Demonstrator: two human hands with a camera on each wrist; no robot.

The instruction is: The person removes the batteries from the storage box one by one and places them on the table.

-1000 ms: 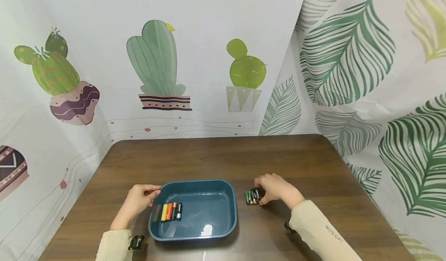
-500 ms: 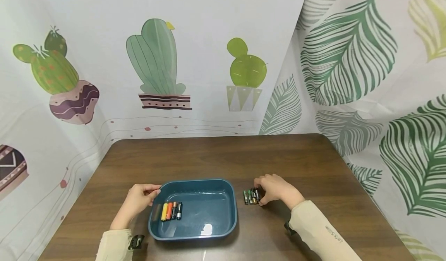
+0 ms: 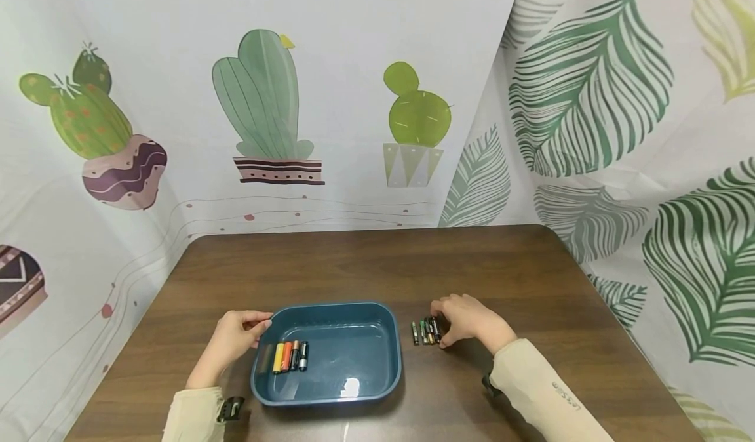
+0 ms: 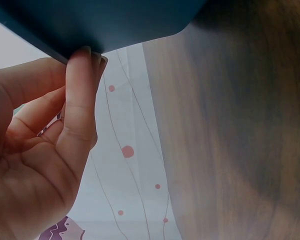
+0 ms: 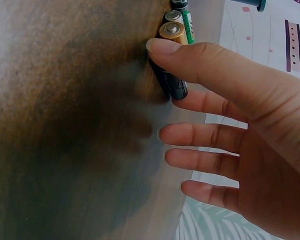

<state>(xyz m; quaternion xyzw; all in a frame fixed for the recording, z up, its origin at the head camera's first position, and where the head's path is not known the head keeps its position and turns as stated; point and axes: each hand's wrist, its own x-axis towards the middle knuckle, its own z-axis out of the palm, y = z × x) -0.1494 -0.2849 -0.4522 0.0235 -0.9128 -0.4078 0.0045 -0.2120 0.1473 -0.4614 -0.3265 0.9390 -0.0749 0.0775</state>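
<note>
"Right hand [image 3: 470, 319]?"

"Pinching a black cylindrical battery [image 5: 174, 86] beyond the right edge of the blue rectangular tray [image 3: 339, 349]; the left hand [image 3: 236, 337] is pinching the tray's far-left corner."

"Risk?"

"A slipping grip could be scattering green cylindrical batteries [image 5: 188, 25] (seemingly loose)."

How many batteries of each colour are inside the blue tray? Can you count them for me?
Yellow battery: 1
Orange battery: 1
Mostly black batteries: 2
Total in the blue tray: 4
</note>
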